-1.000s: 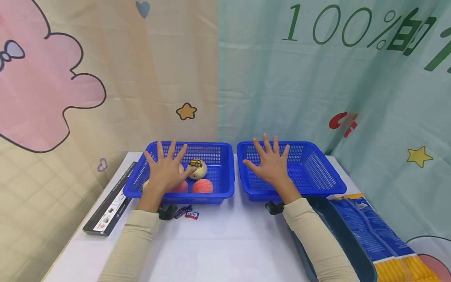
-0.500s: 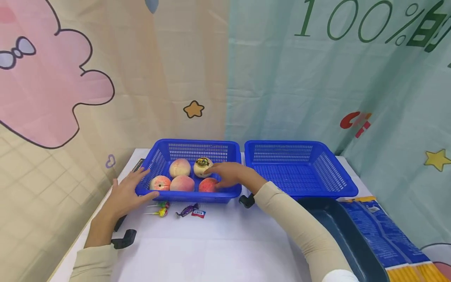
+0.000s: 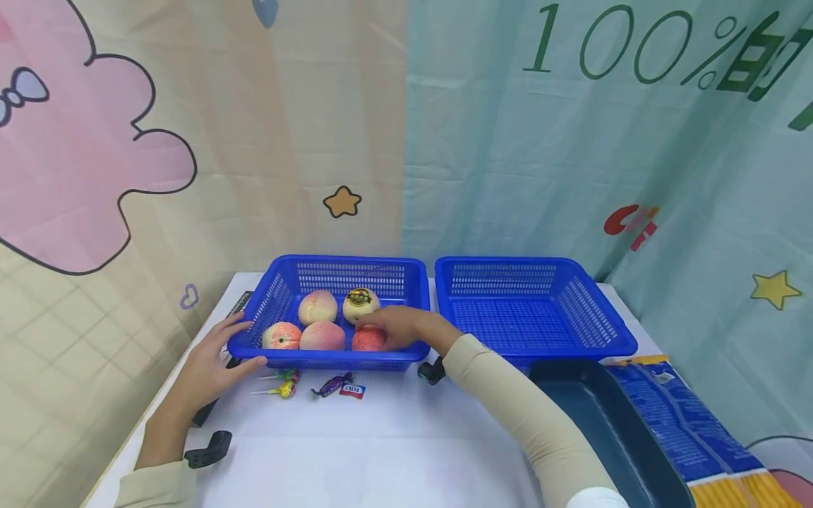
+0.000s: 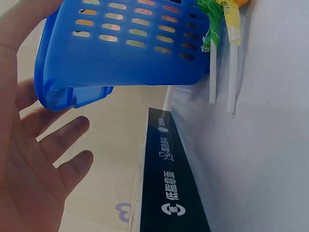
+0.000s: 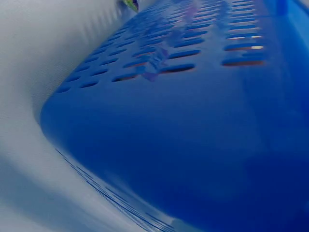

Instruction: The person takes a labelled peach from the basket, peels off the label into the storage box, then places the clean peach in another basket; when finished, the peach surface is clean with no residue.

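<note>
In the head view, my right hand reaches over the front right of the left blue basket, fingers curled round a red peach. Beside it lie a pink peach, an orange-red peach, a pale peach and a cream peach with a black-gold sticker. My left hand is at the basket's front left corner, fingers spread loosely at the rim. The left wrist view shows those fingers beside the basket's end. Only the basket wall fills the right wrist view; the hand is hidden there.
A second blue basket stands to the right. In front lie lollipops, a purple-wrapped candy and a small red-blue packet. A dark tray and blue-yellow bag are right; a black box is left.
Both hands came down from a spread, raised pose. The right hand moved left into the left basket and took hold of the red peach; the left hand moved to the basket's left corner.
</note>
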`<state>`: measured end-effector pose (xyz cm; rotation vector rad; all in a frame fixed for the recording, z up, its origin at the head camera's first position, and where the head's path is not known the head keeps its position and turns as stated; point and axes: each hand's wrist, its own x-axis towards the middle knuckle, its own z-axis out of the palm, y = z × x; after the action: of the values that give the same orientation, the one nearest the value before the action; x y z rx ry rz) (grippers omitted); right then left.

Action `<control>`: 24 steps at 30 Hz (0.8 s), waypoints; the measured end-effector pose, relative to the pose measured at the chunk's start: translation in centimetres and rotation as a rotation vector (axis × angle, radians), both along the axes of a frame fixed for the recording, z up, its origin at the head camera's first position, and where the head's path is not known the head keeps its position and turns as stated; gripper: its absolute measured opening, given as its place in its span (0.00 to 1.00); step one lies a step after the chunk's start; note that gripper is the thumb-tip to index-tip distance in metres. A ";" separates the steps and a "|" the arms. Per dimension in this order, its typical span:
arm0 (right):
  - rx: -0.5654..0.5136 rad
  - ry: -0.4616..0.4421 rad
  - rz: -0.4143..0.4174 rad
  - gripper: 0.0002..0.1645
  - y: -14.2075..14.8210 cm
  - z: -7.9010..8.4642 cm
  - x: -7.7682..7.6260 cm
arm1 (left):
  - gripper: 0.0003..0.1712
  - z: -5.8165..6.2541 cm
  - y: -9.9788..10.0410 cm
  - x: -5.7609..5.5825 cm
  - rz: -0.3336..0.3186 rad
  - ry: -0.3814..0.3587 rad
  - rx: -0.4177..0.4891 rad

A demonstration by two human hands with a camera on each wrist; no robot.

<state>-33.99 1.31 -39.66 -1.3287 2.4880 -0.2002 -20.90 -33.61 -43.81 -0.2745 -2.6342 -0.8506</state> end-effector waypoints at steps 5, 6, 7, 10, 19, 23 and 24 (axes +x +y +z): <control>-0.128 0.008 -0.045 0.35 1.3 1.0 0.0 | 0.42 -0.2 0.1 -0.1 -0.010 0.000 0.016; -0.179 0.003 -0.055 0.36 1.7 1.4 0.0 | 0.42 -0.2 0.1 -0.1 -0.011 0.000 0.017; -0.236 -0.004 -0.061 0.37 2.3 1.9 0.0 | 0.42 -0.2 0.1 0.0 -0.014 0.002 0.018; -0.403 -0.027 -0.071 0.37 4.4 3.7 0.4 | 0.41 -0.3 0.0 0.1 -0.018 0.005 0.022; -0.637 -0.184 -0.151 0.37 11.8 6.3 6.0 | 0.42 -0.5 -0.1 0.6 -0.017 -0.005 0.029; -0.614 -0.280 -0.119 0.35 13.9 4.4 9.4 | 0.43 -0.6 0.3 0.5 -0.014 -0.014 0.022; -0.590 -0.301 -0.125 0.35 14.3 3.8 10.2 | 0.43 -0.6 0.5 0.5 -0.014 -0.015 0.021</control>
<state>-23.79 15.64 -35.89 -1.2139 2.3304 -1.1452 -20.43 -33.16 -44.41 -0.2824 -2.6389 -0.8880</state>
